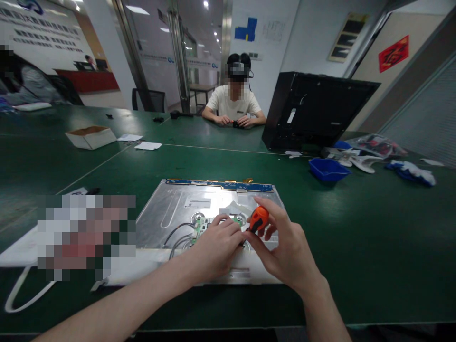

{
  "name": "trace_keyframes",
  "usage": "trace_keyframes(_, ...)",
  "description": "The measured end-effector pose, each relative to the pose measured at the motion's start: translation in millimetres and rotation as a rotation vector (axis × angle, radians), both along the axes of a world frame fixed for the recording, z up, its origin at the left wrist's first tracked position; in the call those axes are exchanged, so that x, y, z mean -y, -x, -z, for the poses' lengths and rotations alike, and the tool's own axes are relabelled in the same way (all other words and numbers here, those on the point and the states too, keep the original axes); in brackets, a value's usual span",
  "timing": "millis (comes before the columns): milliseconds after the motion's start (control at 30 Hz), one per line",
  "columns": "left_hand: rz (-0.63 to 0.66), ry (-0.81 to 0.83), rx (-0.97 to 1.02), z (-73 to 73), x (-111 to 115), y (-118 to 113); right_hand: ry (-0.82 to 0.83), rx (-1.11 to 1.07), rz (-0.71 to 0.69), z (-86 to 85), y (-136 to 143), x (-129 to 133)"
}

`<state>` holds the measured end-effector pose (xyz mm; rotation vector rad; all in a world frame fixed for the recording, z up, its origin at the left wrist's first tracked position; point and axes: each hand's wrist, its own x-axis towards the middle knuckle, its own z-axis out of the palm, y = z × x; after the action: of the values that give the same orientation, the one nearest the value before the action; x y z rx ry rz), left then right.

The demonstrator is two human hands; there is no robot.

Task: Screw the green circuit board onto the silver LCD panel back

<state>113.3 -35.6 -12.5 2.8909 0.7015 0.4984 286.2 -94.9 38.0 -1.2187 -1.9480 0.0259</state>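
In the head view, my right hand (285, 244) grips a short screwdriver (259, 218) with an orange and black handle. The tool is tilted, its tip hidden near the other hand's fingers. My left hand (223, 247) is closed, fingers curled, over the near right part of a small green circuit board (201, 227); what its fingertips pinch is hidden. That board sits on the silver metal back of a flat display panel (169, 204), with dark cables (175, 241) running off its left side. A narrow blue circuit strip (245, 187) lines the panel's far edge.
A large black monitor (317, 109) stands at the back right, beside a blue tray (328, 172) and gloves (411, 172). Far left is an open cardboard box (90, 138) with papers (147, 146). Another person (233, 102) sits across the green table (374, 247), handling a small dark object.
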Motion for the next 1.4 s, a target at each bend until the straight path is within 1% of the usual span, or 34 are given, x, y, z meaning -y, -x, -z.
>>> trace_keyframes(167,0.007,-0.001,0.006,-1.9,0.9,-0.1,0.041,-0.032,-0.014,-2.5,0.3,2.5)
trace_keyframes(400,0.002,-0.008,0.007,-1.7,1.1,-0.4,0.044,-0.032,0.007,2.1,-0.4,0.4)
trace_keyframes(667,-0.007,-0.007,-0.019,-3.4,1.1,0.4,-0.024,0.012,0.026,2.6,-1.7,0.6)
trace_keyframes(800,-0.01,0.002,-0.02,-4.4,1.5,-0.1,-0.028,0.02,0.004,1.5,-3.4,1.0)
trace_keyframes(1000,-0.014,-0.006,-0.007,-1.7,1.4,-0.4,-0.091,0.002,0.006,-2.5,-1.7,1.2)
trace_keyframes(1167,-0.005,-0.02,-0.012,-1.8,1.4,-0.3,-0.067,-0.013,-0.025,-5.4,0.3,4.0)
trace_keyframes(1400,0.001,0.008,-0.006,-3.5,1.4,0.7,-0.08,-0.002,0.012,-3.9,-1.4,2.6)
